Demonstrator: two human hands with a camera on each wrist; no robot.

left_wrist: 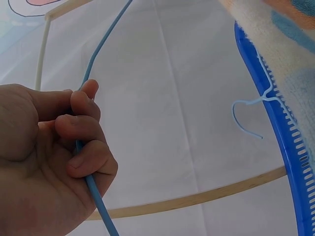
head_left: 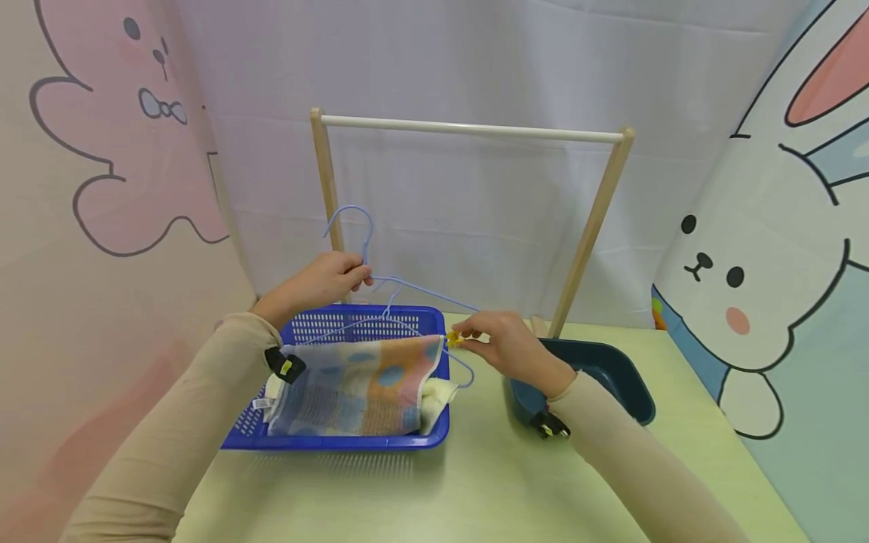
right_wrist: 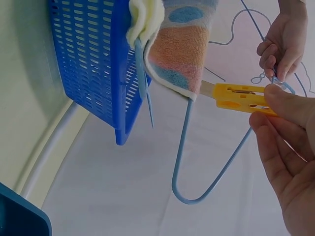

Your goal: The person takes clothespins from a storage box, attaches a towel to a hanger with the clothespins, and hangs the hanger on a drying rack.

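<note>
My left hand (head_left: 333,277) grips a blue wire hanger (head_left: 422,289) just below its hook. Over the hanger's lower bar drapes a small towel (head_left: 390,381) with orange, blue and pink patches, above a blue basket. My right hand (head_left: 505,351) pinches a yellow clothespin (right_wrist: 241,100) between thumb and fingers. The clothespin's tip meets the towel's upper edge by the hanger's rounded end; whether it bites on the cloth I cannot tell. In the left wrist view, a second hanger's hook (left_wrist: 235,114) shows beside the basket rim.
The blue basket (head_left: 346,443) holds a pale yellow cloth (head_left: 437,400) beneath the towel. A dark teal basin (head_left: 621,366) stands under my right forearm. Behind them rises a wooden rack with a white bar (head_left: 468,129). Printed curtains surround the pale green table (head_left: 475,483).
</note>
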